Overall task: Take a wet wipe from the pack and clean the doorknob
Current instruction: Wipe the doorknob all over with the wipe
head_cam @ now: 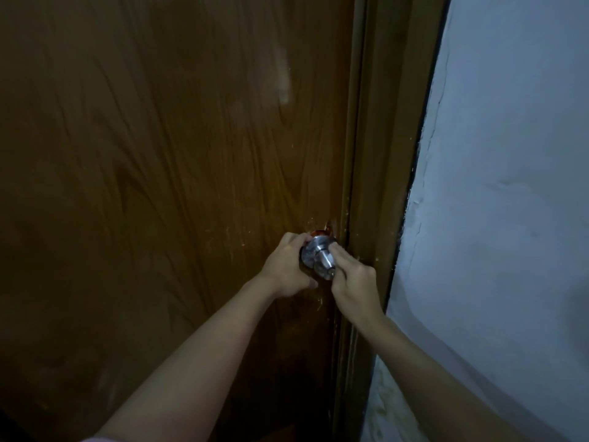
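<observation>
A brown wooden door (159,186) fills the left. The left hand (287,269) curls against the left side of the metal doorknob (318,255) near the door's right edge. The right hand (353,282) pinches the knob's stem with fingers together. Whether either holds a wipe, I cannot tell. Right of the frame (382,154) stands a pale wall (510,186).

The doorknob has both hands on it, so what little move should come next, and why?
Probably fetch a wipe first: no wipe or pack shows. The left hand cups the doorknob base and the right hand pinches its front, seemingly bare, so nothing would clean the metal.
</observation>
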`<act>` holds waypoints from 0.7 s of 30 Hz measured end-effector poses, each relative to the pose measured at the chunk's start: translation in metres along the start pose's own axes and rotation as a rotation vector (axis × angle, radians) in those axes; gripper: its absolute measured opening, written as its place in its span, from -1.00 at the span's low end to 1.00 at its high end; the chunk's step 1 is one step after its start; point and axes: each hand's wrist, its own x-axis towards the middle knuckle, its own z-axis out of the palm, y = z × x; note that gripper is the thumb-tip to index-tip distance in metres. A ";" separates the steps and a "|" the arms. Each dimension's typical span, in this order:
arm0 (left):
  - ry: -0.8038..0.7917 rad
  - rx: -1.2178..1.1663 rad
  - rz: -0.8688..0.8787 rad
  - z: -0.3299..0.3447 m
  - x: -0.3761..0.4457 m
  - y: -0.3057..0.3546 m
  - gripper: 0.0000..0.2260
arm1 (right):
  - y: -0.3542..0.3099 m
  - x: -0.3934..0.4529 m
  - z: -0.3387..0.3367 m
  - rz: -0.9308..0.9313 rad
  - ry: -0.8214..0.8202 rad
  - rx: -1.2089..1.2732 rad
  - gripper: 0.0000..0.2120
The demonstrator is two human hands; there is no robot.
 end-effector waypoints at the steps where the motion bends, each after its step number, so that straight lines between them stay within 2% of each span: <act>1: -0.002 -0.002 -0.004 0.000 0.000 0.000 -0.21 | -0.001 -0.001 0.001 -0.037 0.007 -0.038 -0.63; 3: -0.003 -0.001 -0.005 -0.001 0.001 -0.001 -0.21 | 0.002 -0.004 0.005 -0.105 0.013 -0.059 -0.64; 5: 0.004 0.003 0.001 -0.001 0.001 -0.001 -0.20 | 0.007 -0.003 0.004 0.038 0.062 -0.015 -0.68; 6: 0.008 0.001 0.000 -0.001 0.001 -0.001 -0.20 | 0.012 -0.002 0.006 0.173 0.063 0.011 -0.71; 9: 0.009 -0.002 0.005 -0.001 0.000 -0.001 -0.19 | 0.019 -0.004 0.014 0.464 -0.040 0.248 -0.78; 11: 0.012 0.003 0.017 -0.001 -0.001 0.000 -0.20 | 0.013 -0.005 0.013 0.507 -0.069 0.325 -0.77; 13: 0.020 0.000 0.013 -0.001 -0.001 0.000 -0.20 | 0.008 -0.002 0.009 0.528 0.008 0.350 -0.76; 14: 0.021 -0.002 0.006 -0.001 -0.001 0.000 -0.19 | 0.005 -0.001 0.009 0.504 0.062 0.312 -0.76; 16: 0.018 -0.006 0.002 0.000 -0.002 0.001 -0.19 | 0.003 -0.002 0.009 0.317 0.108 0.133 -0.70; 19: 0.005 -0.016 -0.002 0.000 -0.003 0.001 -0.19 | 0.007 -0.007 0.014 -0.052 0.010 -0.067 -0.65; 21: 0.001 -0.012 -0.001 0.000 -0.003 0.002 -0.18 | 0.015 -0.010 0.017 -0.226 -0.062 -0.116 -0.66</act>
